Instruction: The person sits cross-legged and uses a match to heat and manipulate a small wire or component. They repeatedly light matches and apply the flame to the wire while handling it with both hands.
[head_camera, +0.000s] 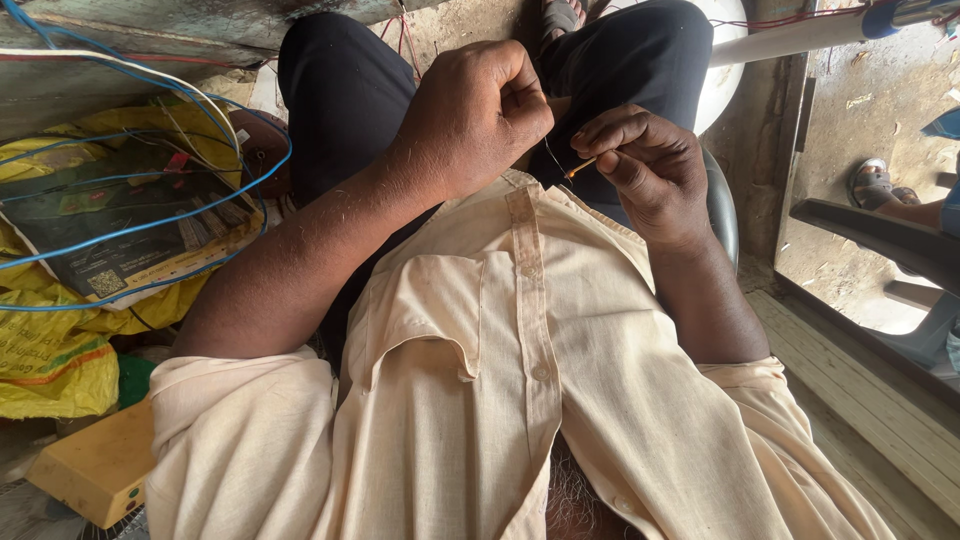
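Thin wire (556, 160) strung between two hands above the lap.

The wire's bare copper tip (580, 167) is pinched in the fingers (612, 160) of the right hand (650, 165); its long axis runs up-left toward the left hand (478, 110), clenched in a fist just beside, likely gripping the other end, though that is hidden. Blue cable (200, 200) and yellow bags (50, 360) lie well apart on the left.

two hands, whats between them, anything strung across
In the head view, a thin wire runs across the gap from the left hand, a fist, to the right hand, which pinches its orange-tipped end.
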